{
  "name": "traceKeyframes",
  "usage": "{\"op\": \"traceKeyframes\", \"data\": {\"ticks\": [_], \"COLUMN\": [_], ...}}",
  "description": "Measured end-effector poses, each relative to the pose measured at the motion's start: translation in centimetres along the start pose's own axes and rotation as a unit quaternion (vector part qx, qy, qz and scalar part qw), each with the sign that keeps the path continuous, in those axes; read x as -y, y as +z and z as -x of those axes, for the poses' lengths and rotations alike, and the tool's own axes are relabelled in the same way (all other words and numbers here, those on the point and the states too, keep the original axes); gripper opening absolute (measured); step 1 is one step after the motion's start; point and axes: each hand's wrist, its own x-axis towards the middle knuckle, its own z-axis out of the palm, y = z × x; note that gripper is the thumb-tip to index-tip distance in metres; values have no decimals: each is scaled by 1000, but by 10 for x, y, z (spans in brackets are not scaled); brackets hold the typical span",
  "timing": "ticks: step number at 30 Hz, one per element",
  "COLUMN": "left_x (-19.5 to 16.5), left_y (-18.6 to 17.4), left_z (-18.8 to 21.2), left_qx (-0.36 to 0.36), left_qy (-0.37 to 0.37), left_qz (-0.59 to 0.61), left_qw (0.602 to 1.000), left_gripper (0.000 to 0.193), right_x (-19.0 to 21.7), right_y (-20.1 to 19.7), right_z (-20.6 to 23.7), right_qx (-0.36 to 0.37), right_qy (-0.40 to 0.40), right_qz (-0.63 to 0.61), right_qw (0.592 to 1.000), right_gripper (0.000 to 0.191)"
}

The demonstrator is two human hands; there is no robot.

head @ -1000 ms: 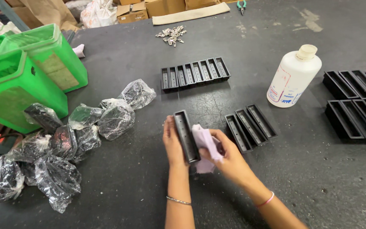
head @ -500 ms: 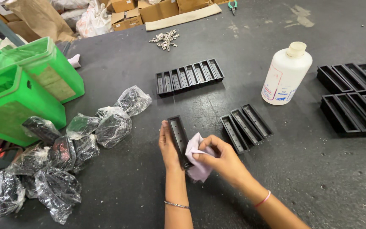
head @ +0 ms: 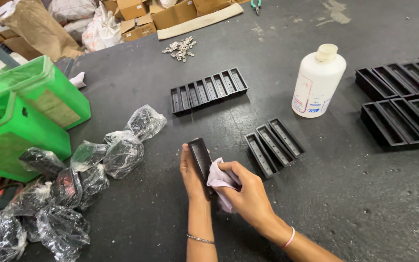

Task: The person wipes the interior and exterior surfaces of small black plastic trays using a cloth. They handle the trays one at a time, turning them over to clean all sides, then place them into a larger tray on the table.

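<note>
The left hand is curled shut round a narrow black plastic tray, gripped along its long side with the open trough facing up; the right hand is closed on a small pale cloth, which is pressed against the tray's near end. So the tray is held just above the dark table, low in the middle of the view.

Probably a light, stiff moulded piece; thin walls, so it's best taken by the long edges rather than pinched at one end; the smooth plastic could get slippery if wetted. The cloth is soft and gets bunched wherever it's squeezed.

Outward from the hands: three matching trays are laid side by side at 2 o'clock, close by; a longer row of trays sits at 12 o'clock; a white bottle stands at 1 o'clock, well apart; bagged black parts are heaped at 9 o'clock, with green crates beyond; bigger black trays at 2 o'clock, far side.
</note>
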Motion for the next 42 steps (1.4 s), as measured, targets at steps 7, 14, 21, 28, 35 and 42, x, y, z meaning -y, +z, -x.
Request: {"op": "traceKeyframes", "data": {"ticks": [7,14,21,28,35,42], "left_x": [24,24,7,-6,-11,-8], "left_y": [27,34,21,-5,-27,-34], "left_z": [20,30,18,-2,-20,-24], "left_qx": [142,155,0,-94,-81,-28], "left_qy": [64,83,108,76,55,47], "left_qz": [-67,-159,-101,-3,90,188], "left_qw": [985,971,989,993,991,981], "left_gripper": [36,36,38,35,42,51], "right_x": [-13,-23,-28,-25,-29,-26], "right_y": [-30,-46,-13,2,1,-10], "right_z": [-21,-32,-19,-9,-11,-19], "right_qx": [-104,-107,-18,52,108,93], "right_qy": [-35,-21,25,22,73,64], "right_qz": [-92,-148,-78,-12,-65,-84], "right_qw": [990,983,996,998,989,990], "right_gripper": [31,25,25,25,23,24]}}
